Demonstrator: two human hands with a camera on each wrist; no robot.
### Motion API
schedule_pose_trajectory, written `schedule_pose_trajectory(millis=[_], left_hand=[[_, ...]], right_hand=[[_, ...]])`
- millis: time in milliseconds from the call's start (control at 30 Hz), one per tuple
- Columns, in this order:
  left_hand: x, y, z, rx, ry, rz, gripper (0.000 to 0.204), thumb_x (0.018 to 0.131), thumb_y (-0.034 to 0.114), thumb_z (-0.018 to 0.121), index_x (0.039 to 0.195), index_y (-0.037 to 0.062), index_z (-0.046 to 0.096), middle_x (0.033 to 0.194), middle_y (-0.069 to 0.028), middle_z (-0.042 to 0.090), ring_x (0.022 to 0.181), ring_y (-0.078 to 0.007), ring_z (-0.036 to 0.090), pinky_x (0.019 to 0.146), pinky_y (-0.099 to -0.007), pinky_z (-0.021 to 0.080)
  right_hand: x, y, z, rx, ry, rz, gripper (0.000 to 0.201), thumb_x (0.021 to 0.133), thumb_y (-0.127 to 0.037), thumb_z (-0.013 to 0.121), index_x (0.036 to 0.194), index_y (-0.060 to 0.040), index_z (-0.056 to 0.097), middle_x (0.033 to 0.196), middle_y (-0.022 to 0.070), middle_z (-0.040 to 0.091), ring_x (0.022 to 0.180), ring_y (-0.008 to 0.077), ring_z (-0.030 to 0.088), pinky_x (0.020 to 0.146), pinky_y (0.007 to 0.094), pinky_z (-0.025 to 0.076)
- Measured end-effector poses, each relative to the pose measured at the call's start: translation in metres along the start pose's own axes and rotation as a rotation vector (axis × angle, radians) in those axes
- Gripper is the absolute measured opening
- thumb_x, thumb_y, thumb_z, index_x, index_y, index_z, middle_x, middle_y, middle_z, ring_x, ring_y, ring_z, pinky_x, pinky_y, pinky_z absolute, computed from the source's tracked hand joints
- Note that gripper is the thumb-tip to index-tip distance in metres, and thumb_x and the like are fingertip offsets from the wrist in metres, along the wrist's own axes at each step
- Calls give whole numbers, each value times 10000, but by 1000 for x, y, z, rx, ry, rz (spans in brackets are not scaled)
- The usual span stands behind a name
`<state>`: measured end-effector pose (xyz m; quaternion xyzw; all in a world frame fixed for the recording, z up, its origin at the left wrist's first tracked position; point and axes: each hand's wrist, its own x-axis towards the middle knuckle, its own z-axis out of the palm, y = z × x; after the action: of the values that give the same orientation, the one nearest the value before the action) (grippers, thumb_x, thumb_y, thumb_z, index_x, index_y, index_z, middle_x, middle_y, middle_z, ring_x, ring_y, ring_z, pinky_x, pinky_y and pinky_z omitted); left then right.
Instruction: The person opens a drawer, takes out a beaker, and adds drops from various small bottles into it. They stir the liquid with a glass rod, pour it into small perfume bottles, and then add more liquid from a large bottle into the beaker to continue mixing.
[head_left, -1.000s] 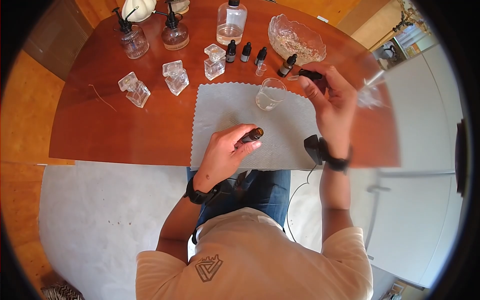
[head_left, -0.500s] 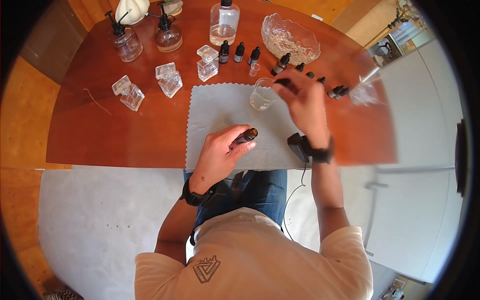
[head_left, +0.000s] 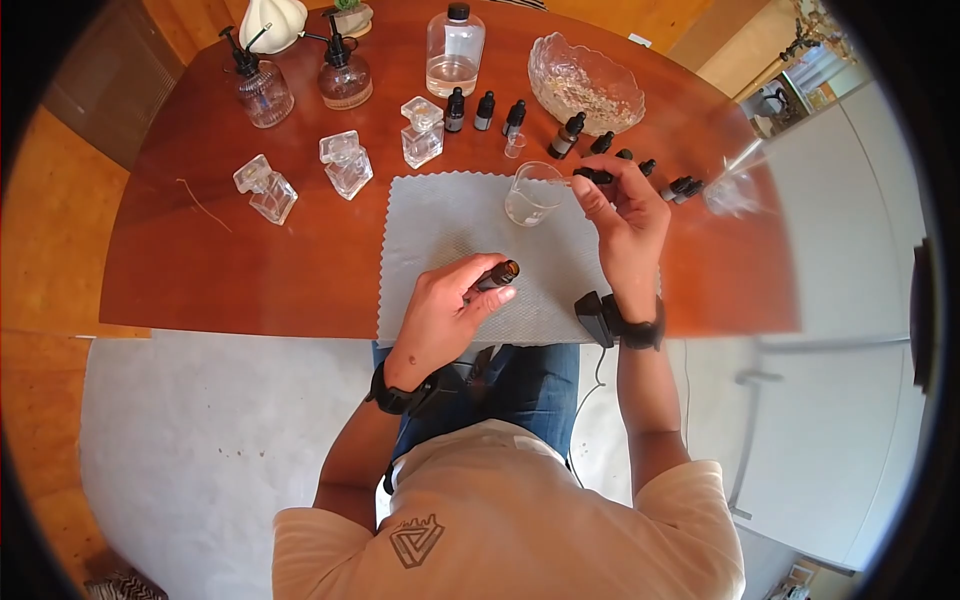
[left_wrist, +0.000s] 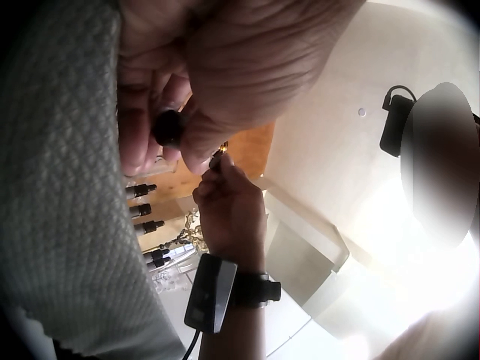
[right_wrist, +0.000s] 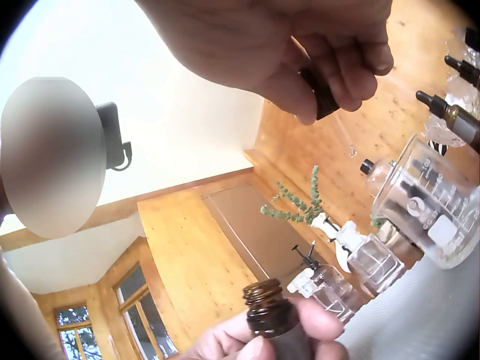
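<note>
Amber bottle [head_left: 508, 272]: its uncapped neck is showing, and it is resting in the left hand [head_left: 440, 310], nearer to the person than the beaker [head_left: 533, 200].
Left fingers: they are curling round the bottle and clamping it.
Beaker: it is standing on the grey cloth [head_left: 430, 215], which is covering part of the table [head_left: 330, 270].
Dropper [head_left: 593, 175]: its black cap is sitting to the right of the beaker, and its thin glass pipette [right_wrist: 351, 144] is pointing towards the beaker's side.
Right fingers: they are clamping on the black cap; the right hand [head_left: 635, 225] is carrying it above the cloth.
Pipette tip: it is hanging close to the rim, but I cannot tell if it is lying over the opening.
Clear flacons [head_left: 345, 165]: they are standing left of the beaker, apart from both hands.
Good aim: in my judgement, a dropper is working best when its tip is pointing down inside the rim and not touching the glass.
Good squeeze: gentle pressure is probably giving separate drops, easier for counting.
Good bottle hold: an upright, steady neck is protecting against spilling, and waiting near the beaker is making the dropper's return short.
</note>
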<state>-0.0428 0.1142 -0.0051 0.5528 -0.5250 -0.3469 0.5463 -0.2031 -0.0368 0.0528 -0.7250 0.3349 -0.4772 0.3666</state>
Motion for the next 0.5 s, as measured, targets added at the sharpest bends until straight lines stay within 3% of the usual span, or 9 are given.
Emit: schedule_pose_trajectory(millis=[167,300,500], left_hand=[[0,1,0,7,-2,-12,296,929,103,749,1189,-24,689,982,-118,739,876,-160,702,824,-299,561],[0,1,0,-8,-5,-8,290,934,105,749,1188,-22,690,979,-110,740,871,-158,698,826,-300,559],[-1,2,0,20,0,-14,287,938,108,748,1187,-24,691,979,-107,742,872,-155,696,827,-303,559]], right_hand=[[-19,-9,-1,308,-83,157,202,939,-79,778,1100,16,700,860,-19,663,719,45,567,629,205,437],[-34,-16,-1,348,-165,197,223,927,-78,792,1109,14,701,871,-12,662,726,38,563,639,197,437],[-33,-25,-3,310,-60,193,204,929,-52,780,1100,24,701,906,-5,669,769,42,572,685,196,449]])
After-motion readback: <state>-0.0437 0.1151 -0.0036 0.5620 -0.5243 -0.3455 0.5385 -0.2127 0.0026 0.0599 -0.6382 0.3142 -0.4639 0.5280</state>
